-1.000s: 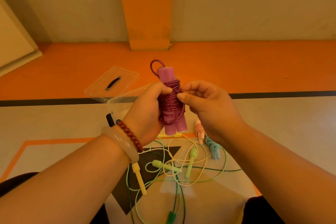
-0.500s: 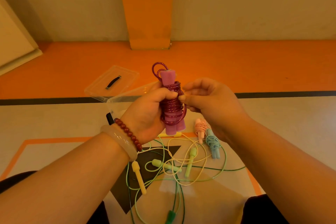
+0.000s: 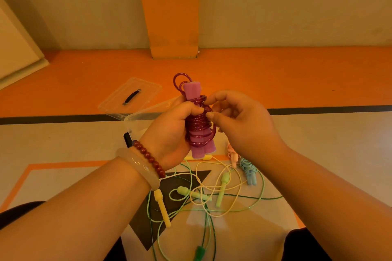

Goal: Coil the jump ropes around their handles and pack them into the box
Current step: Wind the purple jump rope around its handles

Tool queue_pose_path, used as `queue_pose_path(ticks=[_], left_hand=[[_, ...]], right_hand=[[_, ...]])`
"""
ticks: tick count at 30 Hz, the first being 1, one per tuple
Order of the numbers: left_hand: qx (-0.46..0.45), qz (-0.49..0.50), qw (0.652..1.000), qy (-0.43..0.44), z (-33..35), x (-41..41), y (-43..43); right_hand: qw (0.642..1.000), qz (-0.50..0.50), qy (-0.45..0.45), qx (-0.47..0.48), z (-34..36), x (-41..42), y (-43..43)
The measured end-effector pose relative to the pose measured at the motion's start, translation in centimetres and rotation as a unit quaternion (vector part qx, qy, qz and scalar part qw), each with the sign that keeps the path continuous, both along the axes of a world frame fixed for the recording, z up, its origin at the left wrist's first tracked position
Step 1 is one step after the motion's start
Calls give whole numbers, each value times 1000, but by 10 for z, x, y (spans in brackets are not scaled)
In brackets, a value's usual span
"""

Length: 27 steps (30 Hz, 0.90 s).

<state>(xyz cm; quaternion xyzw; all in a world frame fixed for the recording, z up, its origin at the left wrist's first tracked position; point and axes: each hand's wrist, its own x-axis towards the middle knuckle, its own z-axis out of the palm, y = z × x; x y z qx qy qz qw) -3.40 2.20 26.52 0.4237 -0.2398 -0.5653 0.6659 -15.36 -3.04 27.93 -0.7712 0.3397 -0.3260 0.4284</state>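
My left hand grips a pair of purple handles held upright, with the purple jump rope coiled tightly around them. A small loop of that rope sticks out above the handle tops. My right hand pinches a strand of the purple rope at the right side of the coil. The clear plastic box sits on the floor behind my left hand, mostly hidden by it.
The box's clear lid with a black handle lies on the floor behind the box. Below my hands lie tangled yellow, light green and dark green ropes. Coiled pink and blue ropes lie to the right.
The bundle has dropped slightly and the loop above the handles has grown. My right hand has opened a little, its fingers now working a strand higher on the coil.
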Motion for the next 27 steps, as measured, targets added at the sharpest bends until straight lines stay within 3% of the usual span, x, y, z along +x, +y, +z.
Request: queue_pose_path(ticks=[4, 14, 21, 27], left_hand=[[3, -13, 1000, 10, 1, 3, 2], [15, -2, 1000, 2, -1, 2, 2], [-20, 18, 998, -60, -5, -2, 2], [-20, 18, 987, -160, -14, -2, 3]], right_hand=[[996, 5, 44, -74, -3, -1, 3], [989, 73, 110, -59, 9, -2, -7], [985, 66, 147, -62, 9, -6, -9], [981, 42, 187, 11, 11, -6, -5]])
